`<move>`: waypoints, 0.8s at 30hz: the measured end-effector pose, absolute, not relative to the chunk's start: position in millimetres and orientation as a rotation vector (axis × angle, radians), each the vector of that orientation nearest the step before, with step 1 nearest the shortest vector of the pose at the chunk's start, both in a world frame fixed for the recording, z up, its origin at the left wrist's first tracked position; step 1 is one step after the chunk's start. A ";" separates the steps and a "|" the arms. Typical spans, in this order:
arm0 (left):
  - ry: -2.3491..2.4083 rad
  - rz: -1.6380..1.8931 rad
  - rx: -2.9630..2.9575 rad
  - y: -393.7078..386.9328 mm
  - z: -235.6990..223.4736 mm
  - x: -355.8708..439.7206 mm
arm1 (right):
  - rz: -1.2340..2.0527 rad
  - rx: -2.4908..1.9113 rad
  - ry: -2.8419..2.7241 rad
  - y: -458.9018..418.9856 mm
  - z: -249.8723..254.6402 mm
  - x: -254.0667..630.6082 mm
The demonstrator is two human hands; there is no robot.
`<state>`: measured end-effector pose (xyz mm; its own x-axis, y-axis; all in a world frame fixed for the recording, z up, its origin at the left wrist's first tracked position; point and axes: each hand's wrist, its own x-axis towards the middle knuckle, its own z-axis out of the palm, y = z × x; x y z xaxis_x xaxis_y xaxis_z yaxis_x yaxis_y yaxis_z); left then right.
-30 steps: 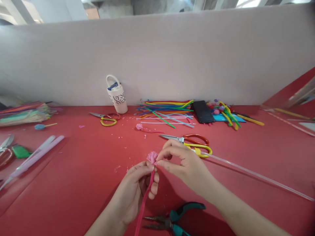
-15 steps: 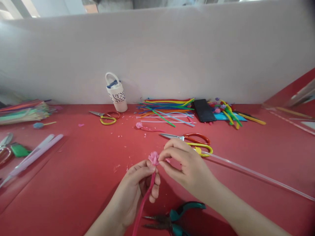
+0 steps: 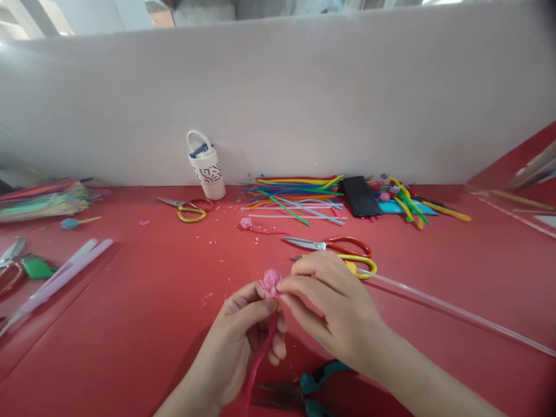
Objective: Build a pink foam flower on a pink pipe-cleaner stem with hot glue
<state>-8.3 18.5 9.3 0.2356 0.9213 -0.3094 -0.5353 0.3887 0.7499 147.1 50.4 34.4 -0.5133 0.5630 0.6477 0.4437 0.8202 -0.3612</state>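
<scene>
A small pink fluffy flower (image 3: 271,282) tops a darker pink fuzzy stem (image 3: 258,362) at the lower middle of the view. My left hand (image 3: 245,324) is closed around the stem just under the flower, thumb pressed on top and the other fingers curled beneath. From the right, my right hand (image 3: 334,307) pinches the flower's edge between thumb and forefinger. Below the hands lie teal-handled pliers (image 3: 304,394) with their jaws apart. Behind my right hand are red-handled scissors (image 3: 347,245) and yellow-handled scissors (image 3: 362,266), the latter partly hidden.
Bundled coloured pipe cleaners (image 3: 295,188) lie at the back beside a black phone (image 3: 361,196). A white tumbler (image 3: 208,171) stands near more scissors (image 3: 191,211). Another pink flower (image 3: 246,223) and scraps lie ahead. A clear rod (image 3: 460,315) stretches right; lilac tweezers (image 3: 69,272) lie left.
My right fingers have shifted slightly left onto the flower's edge, and the flower looks a little turned and fuller. My left hand keeps its hold on the stem.
</scene>
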 end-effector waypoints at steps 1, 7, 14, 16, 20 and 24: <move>0.841 1.118 0.596 17.4 9.6 -8.0 | 0.241 -0.736 -2.136 48.3 37.1 148.2; 1.169 1.507 1.076 10.4 11.4 -11.6 | 0.945 -0.996 -1.809 45.6 53.6 149.6; 1.072 1.621 1.574 11.7 -4.2 -23.9 | 1.621 -1.102 -1.622 42.5 60.5 143.7; 1.055 1.611 1.608 11.7 -6.3 -24.5 | 1.661 -1.095 -1.590 40.1 60.8 142.7; 1.077 1.646 1.603 11.0 -5.3 -22.0 | 1.740 -1.089 -1.481 38.1 57.0 139.6; 1.103 1.657 1.676 11.7 -7.1 -22.8 | 1.790 -1.071 -1.382 38.2 52.1 136.7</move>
